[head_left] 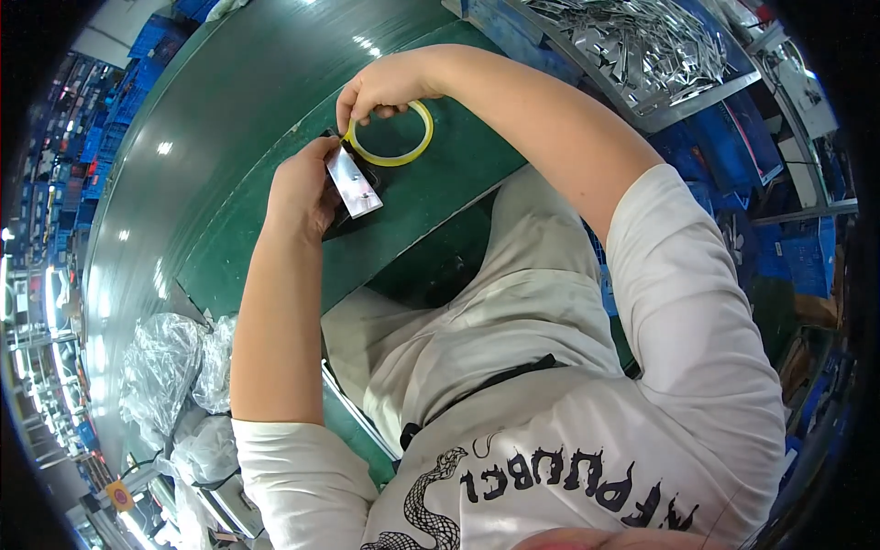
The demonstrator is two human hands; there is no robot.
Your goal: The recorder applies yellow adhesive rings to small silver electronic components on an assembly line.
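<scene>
My left hand [301, 188] is closed on a flat, shiny metal plate [354, 185], which slants down toward me above the green work surface [431, 197]. Dark material shows beside and beneath the plate; what it is I cannot make out. A roll of yellow tape [427, 137] hangs by my right hand [394, 81], whose fingers are bent and pinched at the roll's left side. There the tape comes close to the plate's upper end, near my left fingertips. Whether the tape sticks to the plate is hidden by my fingers.
At the far right, a metal-rimmed tray [701, 101] holds many loose shiny metal pieces. Blue crates [724, 151] stand below it. Clear plastic bags [163, 367] lie left of my left forearm. A long glossy green surface [197, 119] curves along the left and far side.
</scene>
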